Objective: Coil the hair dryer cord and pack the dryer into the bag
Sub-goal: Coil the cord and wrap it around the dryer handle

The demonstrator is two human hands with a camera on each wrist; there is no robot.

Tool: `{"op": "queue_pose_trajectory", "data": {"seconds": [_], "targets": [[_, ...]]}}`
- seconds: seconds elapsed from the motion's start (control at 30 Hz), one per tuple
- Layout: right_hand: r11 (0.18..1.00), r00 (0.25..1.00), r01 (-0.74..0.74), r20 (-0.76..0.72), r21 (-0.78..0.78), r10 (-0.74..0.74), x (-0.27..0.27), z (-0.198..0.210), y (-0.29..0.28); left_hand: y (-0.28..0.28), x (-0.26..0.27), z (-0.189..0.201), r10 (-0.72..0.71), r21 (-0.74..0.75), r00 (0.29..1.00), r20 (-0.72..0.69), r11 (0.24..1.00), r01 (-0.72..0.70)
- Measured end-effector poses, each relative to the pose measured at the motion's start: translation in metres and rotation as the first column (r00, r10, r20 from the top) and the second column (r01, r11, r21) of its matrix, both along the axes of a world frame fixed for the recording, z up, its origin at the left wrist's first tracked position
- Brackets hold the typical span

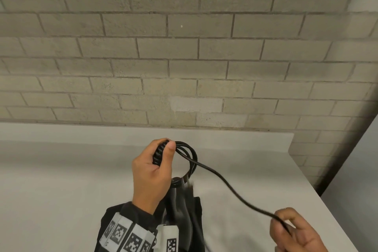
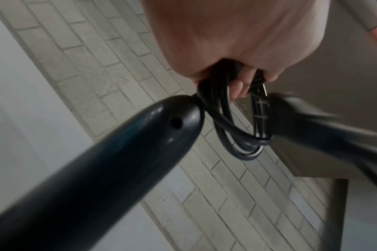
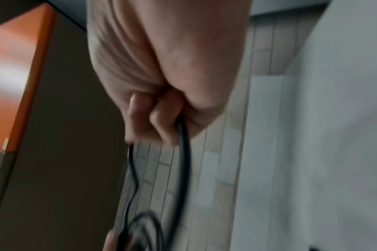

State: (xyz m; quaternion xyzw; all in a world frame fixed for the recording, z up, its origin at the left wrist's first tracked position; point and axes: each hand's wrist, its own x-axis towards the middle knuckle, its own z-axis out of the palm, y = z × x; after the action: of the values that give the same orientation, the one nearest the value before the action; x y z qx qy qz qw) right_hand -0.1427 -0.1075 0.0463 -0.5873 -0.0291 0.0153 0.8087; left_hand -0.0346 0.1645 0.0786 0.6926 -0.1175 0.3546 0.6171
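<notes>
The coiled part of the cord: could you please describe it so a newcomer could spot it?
Above the grey table, find the left hand. The black loops beside its thumb are the coil; the rest of the cord runs loose to the right hand.

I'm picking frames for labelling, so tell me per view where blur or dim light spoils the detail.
Head view: mostly sharp, left hand and cord loops crisp, only the dark dryer below smeared. Left wrist view: dim, handle close and soft, dryer body at right streaked by motion. Right wrist view: blurred throughout, right hand and wall soft, orange surface at left with a pale glare patch.
</notes>
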Motion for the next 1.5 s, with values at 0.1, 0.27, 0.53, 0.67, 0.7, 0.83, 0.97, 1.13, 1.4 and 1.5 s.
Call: {"op": "queue_pose_trajectory", "data": {"seconds": [0.1, 0.27, 0.53, 0.67, 0.7, 0.83, 0.97, 1.13, 1.4, 1.5], "targets": [[0.947, 0.988, 0.156, 0.063, -0.281, -0.144, 0.008, 0.007, -0.014, 0.004, -0.001, 0.001, -0.004, -0.004, 1.0, -0.009, 1.0, 0.004], [0.887, 0.971, 0.238, 0.125, -0.396, -0.204, 0.014, 0.002, -0.017, 0.002, -0.004, 0.001, -0.039, -0.011, 0.999, 0.0, 0.999, 0.039], [0.832, 0.982, 0.122, 0.185, -0.542, -0.024, 0.021, 0.009, 0.026, -0.013, -0.015, 0.004, -0.094, 0.058, 0.995, 0.028, 0.994, 0.092], [0.753, 0.947, 0.236, 0.319, -0.615, -0.036, 0.026, 0.024, 0.063, -0.025, -0.021, 0.006, -0.099, 0.077, 0.994, 0.05, 0.992, 0.095], [0.764, 0.954, 0.203, 0.298, -0.612, -0.015, 0.028, 0.028, 0.07, -0.027, -0.022, 0.006, -0.098, 0.082, 0.994, 0.051, 0.992, 0.094], [0.723, 0.857, 0.315, 0.512, -0.615, 0.063, 0.036, 0.048, 0.079, -0.025, -0.023, 0.009, -0.099, 0.097, 0.993, 0.067, 0.991, 0.092], [0.674, 0.694, 0.439, 0.701, -0.594, 0.166, 0.043, 0.073, 0.077, -0.022, -0.024, 0.01, -0.138, 0.113, 0.988, 0.063, 0.985, 0.131], [0.704, 0.63, 0.403, 0.735, -0.585, 0.251, 0.059, 0.097, 0.079, -0.022, -0.029, 0.013, -0.212, 0.197, 0.972, 0.1, 0.962, 0.189], [0.837, 0.71, 0.175, 0.655, -0.519, 0.257, 0.078, 0.104, 0.088, -0.023, -0.033, 0.011, -0.255, 0.243, 0.959, 0.12, 0.945, 0.221], [0.87, 0.759, 0.136, 0.615, -0.475, 0.217, 0.081, 0.096, 0.092, -0.024, -0.033, 0.01, -0.226, 0.255, 0.959, 0.169, 0.95, 0.179]]}}
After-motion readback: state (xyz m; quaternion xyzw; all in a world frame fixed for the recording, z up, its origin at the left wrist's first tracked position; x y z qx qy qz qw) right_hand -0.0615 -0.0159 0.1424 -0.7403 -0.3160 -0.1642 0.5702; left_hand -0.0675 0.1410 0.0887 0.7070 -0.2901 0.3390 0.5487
